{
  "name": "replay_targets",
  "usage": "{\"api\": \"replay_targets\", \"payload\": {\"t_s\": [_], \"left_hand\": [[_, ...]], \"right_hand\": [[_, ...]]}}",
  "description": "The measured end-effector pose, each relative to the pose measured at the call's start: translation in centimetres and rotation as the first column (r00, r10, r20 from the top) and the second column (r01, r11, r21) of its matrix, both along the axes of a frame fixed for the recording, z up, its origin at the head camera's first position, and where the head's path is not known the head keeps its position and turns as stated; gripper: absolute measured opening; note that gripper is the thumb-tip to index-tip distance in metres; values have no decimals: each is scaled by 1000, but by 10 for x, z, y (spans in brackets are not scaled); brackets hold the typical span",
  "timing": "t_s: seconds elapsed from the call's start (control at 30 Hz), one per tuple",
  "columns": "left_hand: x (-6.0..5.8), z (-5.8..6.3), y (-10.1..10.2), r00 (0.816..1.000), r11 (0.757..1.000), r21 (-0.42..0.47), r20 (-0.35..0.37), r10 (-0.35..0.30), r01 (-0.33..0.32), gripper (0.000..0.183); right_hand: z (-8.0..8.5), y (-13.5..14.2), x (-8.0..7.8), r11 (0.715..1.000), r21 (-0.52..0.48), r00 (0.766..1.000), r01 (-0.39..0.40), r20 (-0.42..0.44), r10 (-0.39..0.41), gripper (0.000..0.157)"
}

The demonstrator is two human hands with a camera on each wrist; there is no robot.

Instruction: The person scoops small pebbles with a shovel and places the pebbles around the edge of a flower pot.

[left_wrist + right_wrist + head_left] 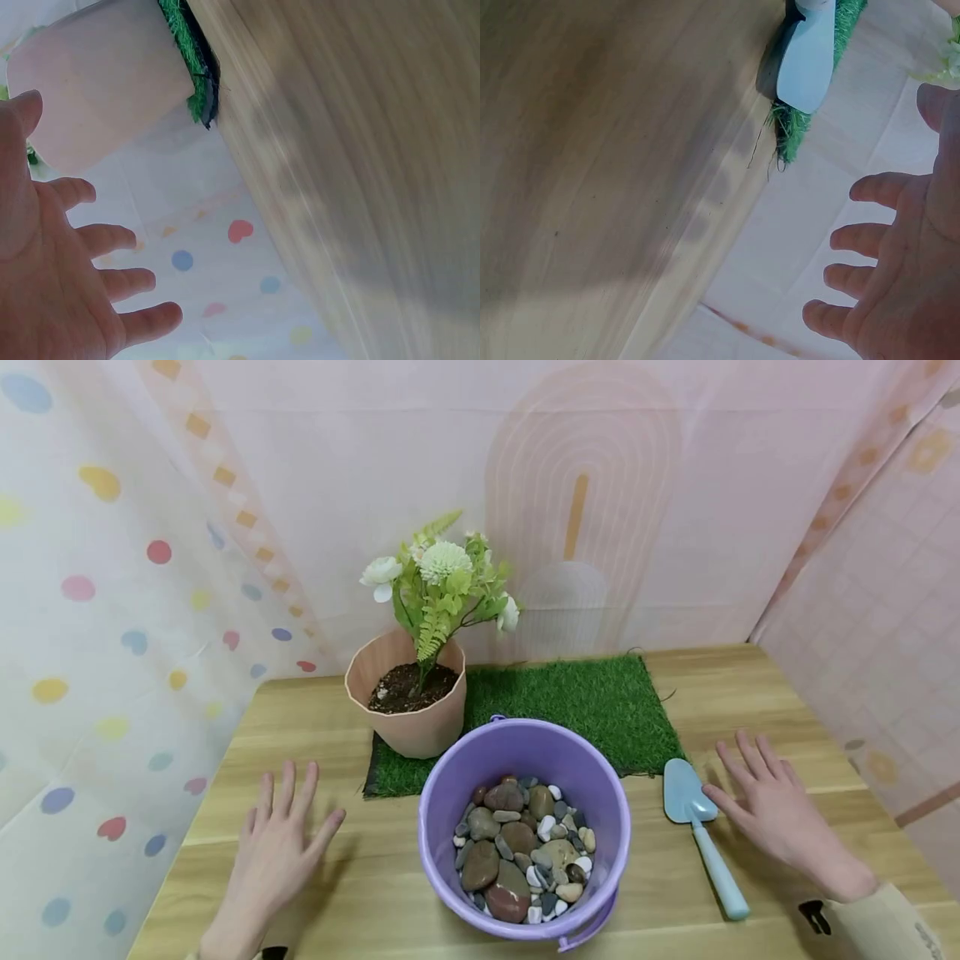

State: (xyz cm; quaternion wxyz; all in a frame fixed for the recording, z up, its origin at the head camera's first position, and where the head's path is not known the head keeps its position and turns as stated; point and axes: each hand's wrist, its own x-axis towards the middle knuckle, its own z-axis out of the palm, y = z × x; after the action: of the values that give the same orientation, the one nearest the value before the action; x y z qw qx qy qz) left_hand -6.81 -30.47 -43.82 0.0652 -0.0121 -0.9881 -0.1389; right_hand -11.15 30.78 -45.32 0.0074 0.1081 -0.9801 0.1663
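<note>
My left hand (277, 852) is held over the table's left side with fingers spread, holding nothing. On the right, my right hand (783, 814) is also spread and holds nothing; its thumb overlaps the blade of a light blue trowel (722, 868) in the head view. Between the hands stands a purple bucket (432, 860) with stones (517, 839) of several sizes inside, its handle down at the front. Behind it, a pink flowerpot (420, 731) holds dark soil (393, 689) and a plant (442, 585) with white flowers. The left wrist view shows that pot (97, 75) past my fingers.
A green artificial grass mat (577, 702) lies at the back of the wooden table (360, 893), partly under the pot. Patterned curtains (337, 468) hang behind the table and along both sides.
</note>
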Motion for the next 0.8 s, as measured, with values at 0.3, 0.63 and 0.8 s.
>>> {"api": "replay_targets", "payload": {"t_s": [0.3, 0.63, 0.8], "left_hand": [[-3, 9, 1, 999, 986, 164, -34, -18, 24, 76], [-13, 17, -1, 993, 927, 370, -116, -19, 61, 68], [-18, 20, -1, 989, 906, 419, -148, 2, 61, 64]], "right_hand": [[11, -21, -5, 995, -93, 997, -43, -63, 37, 74], [32, -59, -25, 982, -146, 991, -116, -82, 105, 72], [40, -75, -36, 975, -177, 989, -134, -79, 122, 69]]}}
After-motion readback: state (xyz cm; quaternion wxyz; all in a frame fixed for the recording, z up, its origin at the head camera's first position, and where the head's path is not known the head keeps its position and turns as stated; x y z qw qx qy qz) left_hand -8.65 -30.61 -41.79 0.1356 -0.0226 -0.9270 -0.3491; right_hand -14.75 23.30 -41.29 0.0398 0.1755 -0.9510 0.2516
